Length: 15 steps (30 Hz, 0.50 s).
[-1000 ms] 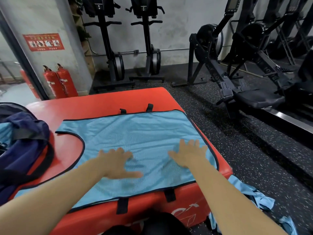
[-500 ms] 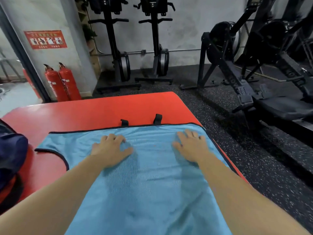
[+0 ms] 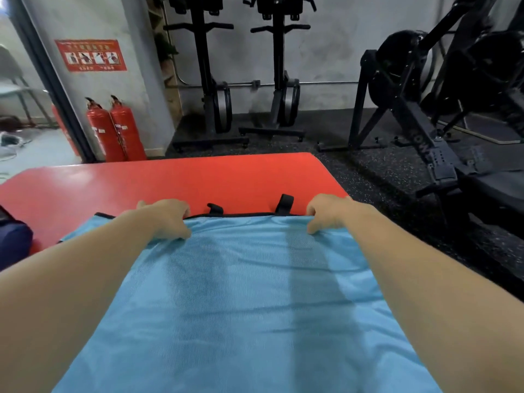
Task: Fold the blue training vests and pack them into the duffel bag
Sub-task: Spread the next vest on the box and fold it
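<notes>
- Blue training vest (image 3: 241, 293) lies spread flat on the red mat (image 3: 170, 180), and its black-trimmed far hem runs left to right.
- The left hand (image 3: 167, 219) and right hand (image 3: 329, 212) each pinch that hem with curled fingers, level with one another, so neither is nearer.
- From the fingers, the cloth stretches back toward the person, so the fold likely draws the hem that way.
- Count: one vest, two hands and two black strap tabs (image 3: 285, 204) between them.
- One duffel bag (image 3: 12, 242) shows at the left edge, only partly in view.
</notes>
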{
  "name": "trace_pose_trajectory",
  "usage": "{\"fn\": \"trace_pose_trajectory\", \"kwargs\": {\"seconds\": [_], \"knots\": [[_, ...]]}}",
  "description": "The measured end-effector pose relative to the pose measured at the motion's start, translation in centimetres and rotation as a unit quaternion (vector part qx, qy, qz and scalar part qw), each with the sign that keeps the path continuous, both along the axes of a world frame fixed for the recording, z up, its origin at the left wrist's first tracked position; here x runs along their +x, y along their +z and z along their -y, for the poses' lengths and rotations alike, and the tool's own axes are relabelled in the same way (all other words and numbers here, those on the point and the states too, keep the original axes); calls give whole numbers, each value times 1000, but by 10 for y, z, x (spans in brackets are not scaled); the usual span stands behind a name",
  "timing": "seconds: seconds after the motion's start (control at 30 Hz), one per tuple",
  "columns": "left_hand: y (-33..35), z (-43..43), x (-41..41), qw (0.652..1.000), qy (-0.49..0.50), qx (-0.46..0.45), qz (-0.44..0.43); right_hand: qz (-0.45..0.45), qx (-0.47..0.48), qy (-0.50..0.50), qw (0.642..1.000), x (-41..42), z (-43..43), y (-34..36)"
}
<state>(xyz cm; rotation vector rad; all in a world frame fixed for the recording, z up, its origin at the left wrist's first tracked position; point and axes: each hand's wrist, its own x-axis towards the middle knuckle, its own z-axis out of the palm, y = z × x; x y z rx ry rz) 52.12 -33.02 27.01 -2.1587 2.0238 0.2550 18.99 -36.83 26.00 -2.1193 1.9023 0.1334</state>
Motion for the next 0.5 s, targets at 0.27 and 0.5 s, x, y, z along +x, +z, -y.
{"fn": "trace_pose_trajectory", "kwargs": {"seconds": [0.27,0.5], "knots": [[13,-9,14,986,-112,-61,111,-97,-41,54,993,-10,-13,12],[33,-52,37,956,-139,-158,204,-236,-174,85,952,-36,-56,35]]}}
